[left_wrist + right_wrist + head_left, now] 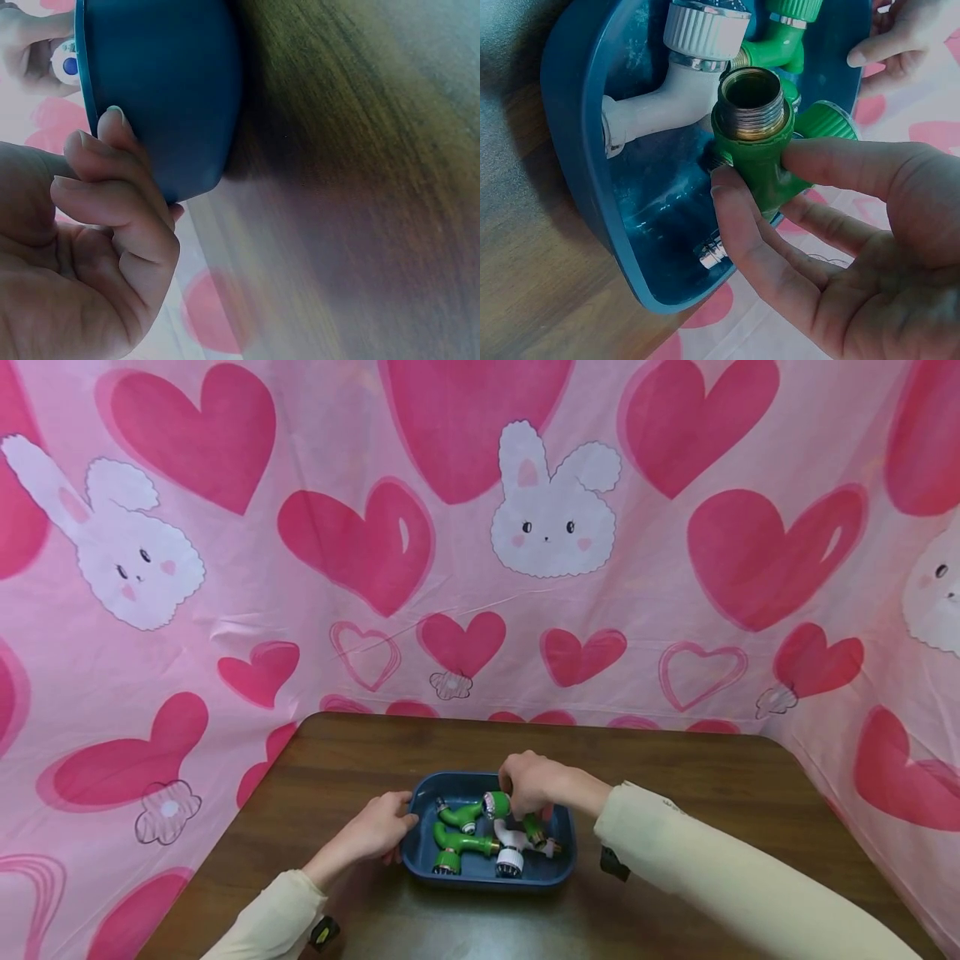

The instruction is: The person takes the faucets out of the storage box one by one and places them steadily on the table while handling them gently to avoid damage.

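Note:
A dark blue tray holds several plastic water taps. My left hand grips its left end, thumb at the rim and fingers curled against the outer wall. Over the tray's right side, my right hand pinches a green tap between thumb and fingers; its brass threaded end points up at the right wrist camera. Beside it lies a white tap with a ribbed knob. Two more green taps, one nearer and one farther, lie in the tray's left half.
The tray stands on a brown wooden table. Pink cloth printed with hearts and rabbits hangs behind the table and along both sides. A small chrome fitting shows near the tray's end in the right wrist view.

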A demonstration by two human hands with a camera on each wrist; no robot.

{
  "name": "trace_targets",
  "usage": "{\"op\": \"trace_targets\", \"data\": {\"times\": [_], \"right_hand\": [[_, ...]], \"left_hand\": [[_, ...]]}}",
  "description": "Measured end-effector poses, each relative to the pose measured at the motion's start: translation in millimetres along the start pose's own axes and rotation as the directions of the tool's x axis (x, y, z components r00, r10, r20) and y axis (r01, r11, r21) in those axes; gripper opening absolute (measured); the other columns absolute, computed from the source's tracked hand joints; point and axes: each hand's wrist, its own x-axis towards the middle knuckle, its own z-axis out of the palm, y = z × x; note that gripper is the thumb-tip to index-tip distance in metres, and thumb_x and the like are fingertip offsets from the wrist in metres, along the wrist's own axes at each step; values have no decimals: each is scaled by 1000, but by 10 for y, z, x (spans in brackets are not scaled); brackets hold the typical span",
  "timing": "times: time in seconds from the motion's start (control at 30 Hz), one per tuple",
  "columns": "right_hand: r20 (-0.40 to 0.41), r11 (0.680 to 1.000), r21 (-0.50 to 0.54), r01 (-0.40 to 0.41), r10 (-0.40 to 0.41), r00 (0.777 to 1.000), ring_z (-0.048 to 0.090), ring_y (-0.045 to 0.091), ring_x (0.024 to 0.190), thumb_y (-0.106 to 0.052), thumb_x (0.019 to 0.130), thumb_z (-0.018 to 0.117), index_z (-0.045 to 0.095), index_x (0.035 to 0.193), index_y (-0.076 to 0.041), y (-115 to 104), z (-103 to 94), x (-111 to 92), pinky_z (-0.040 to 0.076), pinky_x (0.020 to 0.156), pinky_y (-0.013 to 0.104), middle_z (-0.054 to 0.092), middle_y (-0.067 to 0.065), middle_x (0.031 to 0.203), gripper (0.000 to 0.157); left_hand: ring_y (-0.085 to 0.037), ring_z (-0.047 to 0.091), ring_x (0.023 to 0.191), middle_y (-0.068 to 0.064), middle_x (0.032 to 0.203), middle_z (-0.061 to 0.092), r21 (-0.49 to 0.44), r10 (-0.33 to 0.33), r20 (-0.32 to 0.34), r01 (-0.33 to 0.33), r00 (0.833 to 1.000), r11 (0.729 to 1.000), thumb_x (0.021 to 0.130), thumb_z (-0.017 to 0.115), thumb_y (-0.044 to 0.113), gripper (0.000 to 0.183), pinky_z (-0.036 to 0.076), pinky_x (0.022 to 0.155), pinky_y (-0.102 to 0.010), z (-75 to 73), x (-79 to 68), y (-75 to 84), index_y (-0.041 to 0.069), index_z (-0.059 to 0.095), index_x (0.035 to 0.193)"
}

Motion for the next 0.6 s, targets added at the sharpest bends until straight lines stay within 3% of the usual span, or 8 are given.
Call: {"op": "trace_targets", "data": {"times": [0.6], "right_hand": [[-7, 1000, -2, 11, -11, 1000, 69, 21, 59, 2, 85, 83, 73, 112, -8, 5, -140, -77, 62, 55, 38, 63, 11, 96, 30]], "left_hand": [[-18, 55, 41, -12, 60, 61, -7, -10, 4, 10, 1000, 1000, 108, 58, 7, 52, 53, 45, -33, 0, 11, -5, -14, 41, 152]]}}
